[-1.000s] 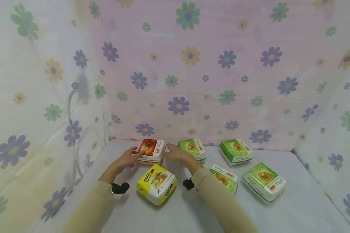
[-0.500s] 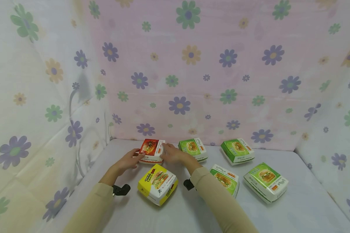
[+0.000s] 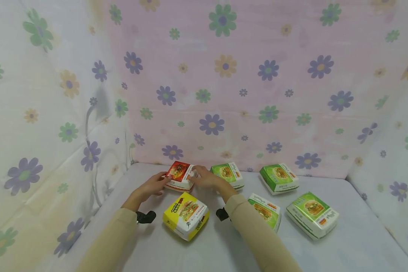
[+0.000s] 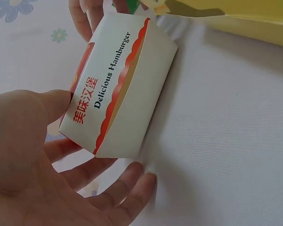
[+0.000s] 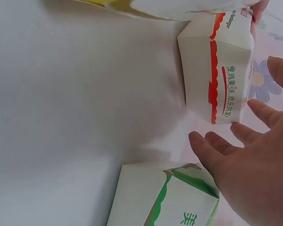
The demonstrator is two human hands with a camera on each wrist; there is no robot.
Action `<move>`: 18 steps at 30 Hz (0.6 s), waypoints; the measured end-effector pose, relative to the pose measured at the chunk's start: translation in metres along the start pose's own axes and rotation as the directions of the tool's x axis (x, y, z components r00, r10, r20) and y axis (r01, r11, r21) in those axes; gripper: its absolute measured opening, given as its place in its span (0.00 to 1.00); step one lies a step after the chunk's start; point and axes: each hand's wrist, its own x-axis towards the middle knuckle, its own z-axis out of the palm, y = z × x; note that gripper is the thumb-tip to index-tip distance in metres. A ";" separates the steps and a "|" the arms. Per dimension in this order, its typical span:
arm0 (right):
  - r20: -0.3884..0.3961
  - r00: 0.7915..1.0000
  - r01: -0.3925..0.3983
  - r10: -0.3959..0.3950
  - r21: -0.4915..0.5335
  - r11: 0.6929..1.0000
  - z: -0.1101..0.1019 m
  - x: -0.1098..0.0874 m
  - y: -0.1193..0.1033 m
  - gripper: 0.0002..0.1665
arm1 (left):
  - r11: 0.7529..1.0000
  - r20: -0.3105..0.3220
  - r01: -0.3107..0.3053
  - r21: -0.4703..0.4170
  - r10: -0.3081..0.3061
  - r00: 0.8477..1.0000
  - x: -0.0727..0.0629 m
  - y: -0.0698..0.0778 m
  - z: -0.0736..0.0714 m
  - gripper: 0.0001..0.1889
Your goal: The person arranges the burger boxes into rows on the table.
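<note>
A red-and-white hamburger box (image 3: pixel 179 172) lies at the back left of the table, between my two hands. My left hand (image 3: pixel 150 189) is at its left side. In the left wrist view the thumb rests against the top edge of the hamburger box (image 4: pixel 118 89), and the relaxed fingers spread along its side. My right hand (image 3: pixel 209 180) reaches over its right end; in the right wrist view its fairly straight fingers come right up to the end of the box (image 5: pixel 228 80). A yellow-and-white hamburger box (image 3: pixel 186 216) sits just in front, between the forearms.
Close to the right hand stands a green-and-white box (image 3: pixel 226 173), partly hidden by it. Further right are a green box (image 3: pixel 279 177) at the back, another green box (image 3: pixel 266 212) beside the right forearm, and one green box (image 3: pixel 312 215) nearer. Flowered cloth (image 3: pixel 212 124) walls the table.
The right hand has come further over the right end of the red box. That box has turned slightly clockwise between the hands. The whole view has shifted slightly.
</note>
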 end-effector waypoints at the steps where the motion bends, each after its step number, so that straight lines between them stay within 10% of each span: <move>1: -0.004 1.000 0.003 -0.003 0.014 1.000 0.000 0.000 0.001 0.33 | 1.000 0.002 0.001 -0.004 -0.001 1.000 0.001 0.000 0.000 0.37; 18: -0.065 0.996 -0.064 0.065 0.005 0.998 0.005 -0.004 0.006 0.44 | 0.989 -0.012 -0.016 -0.149 0.014 1.000 0.011 0.001 0.002 0.31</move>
